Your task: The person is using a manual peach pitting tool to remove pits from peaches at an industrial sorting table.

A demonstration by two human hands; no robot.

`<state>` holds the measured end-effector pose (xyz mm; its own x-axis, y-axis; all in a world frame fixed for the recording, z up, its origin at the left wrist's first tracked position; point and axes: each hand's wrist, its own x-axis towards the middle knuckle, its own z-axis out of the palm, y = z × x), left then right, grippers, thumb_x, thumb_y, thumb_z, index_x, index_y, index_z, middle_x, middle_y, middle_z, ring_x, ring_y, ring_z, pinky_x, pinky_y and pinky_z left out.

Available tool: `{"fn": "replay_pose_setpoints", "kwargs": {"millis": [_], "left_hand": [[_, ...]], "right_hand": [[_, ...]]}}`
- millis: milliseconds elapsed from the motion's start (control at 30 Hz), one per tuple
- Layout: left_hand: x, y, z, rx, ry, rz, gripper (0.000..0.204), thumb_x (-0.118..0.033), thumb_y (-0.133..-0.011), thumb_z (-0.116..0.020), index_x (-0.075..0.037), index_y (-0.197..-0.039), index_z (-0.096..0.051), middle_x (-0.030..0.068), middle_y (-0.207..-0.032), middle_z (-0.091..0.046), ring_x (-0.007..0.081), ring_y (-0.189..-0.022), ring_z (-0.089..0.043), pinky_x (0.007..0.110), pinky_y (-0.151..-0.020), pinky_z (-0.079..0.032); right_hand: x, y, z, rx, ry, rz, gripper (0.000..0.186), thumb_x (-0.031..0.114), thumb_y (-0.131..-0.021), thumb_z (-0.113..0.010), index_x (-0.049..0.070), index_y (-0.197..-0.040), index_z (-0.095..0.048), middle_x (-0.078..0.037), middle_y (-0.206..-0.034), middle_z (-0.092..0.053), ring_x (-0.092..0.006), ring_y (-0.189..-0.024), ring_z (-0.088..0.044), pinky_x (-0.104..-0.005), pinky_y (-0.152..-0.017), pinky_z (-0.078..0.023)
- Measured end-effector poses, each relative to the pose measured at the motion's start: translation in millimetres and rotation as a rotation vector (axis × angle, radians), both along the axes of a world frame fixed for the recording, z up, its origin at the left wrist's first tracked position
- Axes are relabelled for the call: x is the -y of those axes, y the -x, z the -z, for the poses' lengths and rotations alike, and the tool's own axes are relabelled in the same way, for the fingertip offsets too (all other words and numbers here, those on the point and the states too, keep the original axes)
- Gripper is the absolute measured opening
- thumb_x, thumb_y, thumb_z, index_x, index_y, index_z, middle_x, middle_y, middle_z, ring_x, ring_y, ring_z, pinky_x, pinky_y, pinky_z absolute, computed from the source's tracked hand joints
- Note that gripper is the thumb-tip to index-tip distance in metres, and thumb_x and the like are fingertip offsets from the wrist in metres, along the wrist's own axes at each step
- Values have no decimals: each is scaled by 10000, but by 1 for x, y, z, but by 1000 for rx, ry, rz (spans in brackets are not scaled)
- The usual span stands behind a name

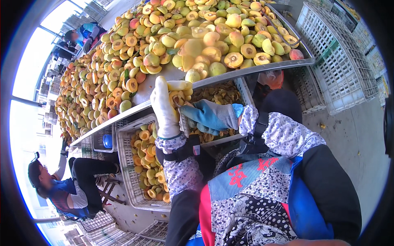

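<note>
The left hand (164, 107), in a white glove, clasped a halved peach (177, 97) at the metal tabletop's (246, 72) front edge, while the right hand (207, 116), blue-gloved, closed on it from beside, above a white crate (127, 164)

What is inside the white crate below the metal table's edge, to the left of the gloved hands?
The white crate holds pitted yellow-orange peach halves. Its upper end is hidden under the metal table, its right side behind the left hand and sleeve.
</note>
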<state>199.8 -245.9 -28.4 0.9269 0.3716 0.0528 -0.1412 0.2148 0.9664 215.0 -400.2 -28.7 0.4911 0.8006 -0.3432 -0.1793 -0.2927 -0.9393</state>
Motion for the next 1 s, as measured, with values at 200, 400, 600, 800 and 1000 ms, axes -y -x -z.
{"fn": "replay_pose_setpoints", "kwargs": {"millis": [200, 400, 600, 800, 1000], "left_hand": [[7, -1, 3, 125, 80, 73, 613, -499, -996, -430, 69, -1048, -653, 201, -905, -695, 237, -764, -658, 338, -729, -543], [22, -3, 8, 210, 196, -184, 643, -508, -1009, -390, 69, -1260, -526, 195, -946, -674, 240, -756, -633, 362, -743, -543], [11, -5, 12, 44, -84, -41, 627, -499, -1012, -395, 77, -1099, -627, 146, -723, -654, 207, -615, -612, 285, -595, -505], [13, 6, 5, 140, 175, 74, 613, -508, -995, -432, 66, -967, -648, 148, -662, -625, 215, -551, -577, 294, -529, -467], [8, 6, 10, 209, 188, 151, 571, -461, -1014, -412, 47, -938, -663, 107, -577, -559, 220, -485, -536, 291, -470, -426]], "right_hand": [[-4, 0, 6, -57, -29, 53, 662, 651, -956, -387, 33, -824, -583, -66, -570, -536, -148, -413, -496, -296, -384, -402], [-2, 1, 4, -186, -66, 27, 626, 624, -965, -388, 44, -796, -550, -50, -527, -496, -142, -417, -504, -306, -392, -406], [2, -3, 21, 104, -50, 13, 572, 602, -958, -423, 60, -853, -572, -60, -602, -544, -149, -441, -487, -307, -417, -416], [8, -11, 14, -576, -168, -303, 542, 644, -940, -420, 134, -840, -577, 58, -555, -348, -57, -412, -290, -236, -368, -254], [11, -4, 7, -404, -34, -262, 570, 658, -935, -425, 118, -834, -577, 48, -542, -345, -77, -405, -296, -257, -382, -270]]}}
